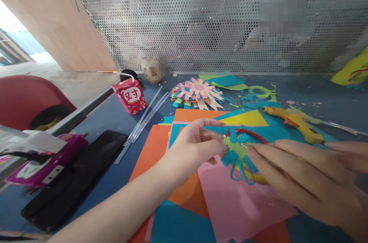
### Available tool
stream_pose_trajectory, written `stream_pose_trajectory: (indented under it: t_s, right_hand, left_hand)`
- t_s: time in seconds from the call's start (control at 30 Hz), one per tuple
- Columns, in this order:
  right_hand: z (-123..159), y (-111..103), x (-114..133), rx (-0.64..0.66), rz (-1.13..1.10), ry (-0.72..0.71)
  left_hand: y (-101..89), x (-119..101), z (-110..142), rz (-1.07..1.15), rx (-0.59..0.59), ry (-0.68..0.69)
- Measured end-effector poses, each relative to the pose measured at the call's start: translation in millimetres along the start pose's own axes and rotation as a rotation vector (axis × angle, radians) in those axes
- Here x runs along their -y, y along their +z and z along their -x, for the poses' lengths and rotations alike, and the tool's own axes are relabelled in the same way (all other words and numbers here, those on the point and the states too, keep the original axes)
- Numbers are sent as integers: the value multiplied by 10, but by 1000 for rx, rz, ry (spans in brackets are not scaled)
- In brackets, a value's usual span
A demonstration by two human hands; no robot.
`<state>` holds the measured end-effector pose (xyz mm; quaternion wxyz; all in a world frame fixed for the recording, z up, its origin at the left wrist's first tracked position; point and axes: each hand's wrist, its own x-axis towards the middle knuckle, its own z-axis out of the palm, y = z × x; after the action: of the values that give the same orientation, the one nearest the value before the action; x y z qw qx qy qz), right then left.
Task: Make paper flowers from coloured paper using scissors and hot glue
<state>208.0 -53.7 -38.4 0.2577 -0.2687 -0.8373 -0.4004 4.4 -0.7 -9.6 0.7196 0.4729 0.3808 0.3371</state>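
Observation:
A small green paper flower (236,147) with turquoise paper tabs and thin blue loops is between my two hands. My left hand (198,139) pinches its left edge with thumb and fingers. From the right, the long fingers of my right hand (313,181) reach its other edge; the thumb is hidden, apparently beneath. A curved red piece (254,134) and a curved yellow piece (258,178) show behind and below the flower, their kind unclear. Under the hands lie orange, turquoise and pink paper sheets (230,204).
A yellow glue gun (296,120) lies beyond my right hand. Finished pink paper rosettes (198,91) and green scraps (261,91) are farther back. Leftward are clear glue sticks (146,120), a red drink carton (130,95), a black phone (77,178) and a purple device (54,162).

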Motion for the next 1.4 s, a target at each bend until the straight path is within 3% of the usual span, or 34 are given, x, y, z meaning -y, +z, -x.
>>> stream_pose_trajectory:
  t_s: [0.13, 0.27, 0.4, 0.53, 0.63, 1.0, 1.2, 1.3, 1.4]
  right_hand:
    - [-27, -4, 28, -36, -36, 115]
    - [-32, -35, -36, 39, -1, -63]
    - [-14, -66, -72, 60, 32, -44]
    - [0, -65, -81, 58, 40, -150]
    - [2, -40, -78, 13, 34, -106]
    - [-3, -65, -41, 68, 36, -45]
    - [-42, -67, -151, 82, 20, -176]
    - [-116, -3, -127, 14, -151, 92]
    - [-194, 101, -77, -97, -540, 663]
  left_hand:
    - [-14, -2, -9, 2, 1, -5]
    - [-18, -2, -15, -5, 2, -6]
    - [-9, -2, 2, 2, 14, -4]
    - [-3, -5, 15, 6, 5, -9]
    - [-3, -10, 13, 7, -4, -15]
    - [-5, -12, 23, 19, 2, -14]
    - [-45, -5, 14, 123, 58, -13]
    - [-51, -7, 12, 160, 83, -31]
    - [-53, 17, 15, 75, 46, 19]
